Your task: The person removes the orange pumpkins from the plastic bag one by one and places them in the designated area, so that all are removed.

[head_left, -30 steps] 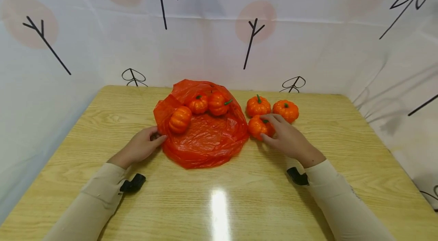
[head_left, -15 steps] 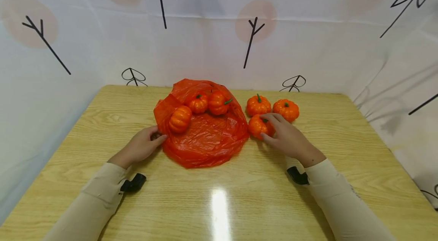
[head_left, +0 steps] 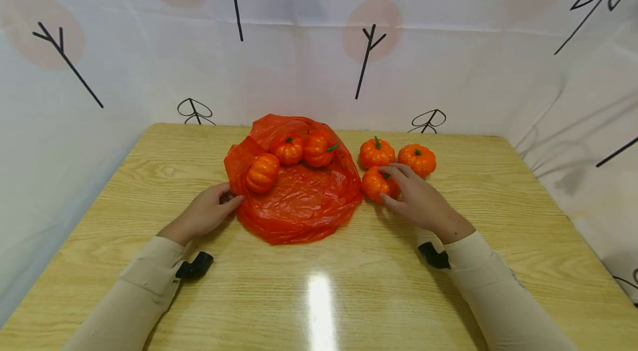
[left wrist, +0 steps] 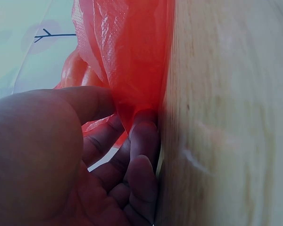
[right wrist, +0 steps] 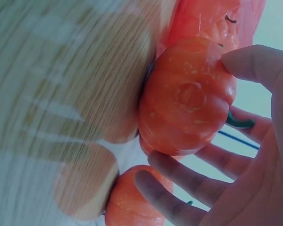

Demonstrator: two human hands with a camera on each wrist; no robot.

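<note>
A red plastic bag [head_left: 299, 218] lies spread on the table with its mouth towards me. Three small orange pumpkins are in it, among them a ribbed one [head_left: 262, 173] at its left side. At the bag's left edge, my left hand [head_left: 206, 211] pinches the film between thumb and fingers; the left wrist view shows the bag film [left wrist: 137, 61] running in between them. Just right of the bag, my right hand [head_left: 421, 199] grips a pumpkin [right wrist: 186, 96] with a green stem. Its thumb is on one side and its fingers on the other, and the pumpkin sits on the table.
Behind the right hand stand two more pumpkins, one with an upright stem [head_left: 376, 153] and a flatter one [head_left: 417, 160]. The light wooden table [head_left: 259, 301] ends at a patterned white cloth [head_left: 299, 63] hanging behind and at the sides.
</note>
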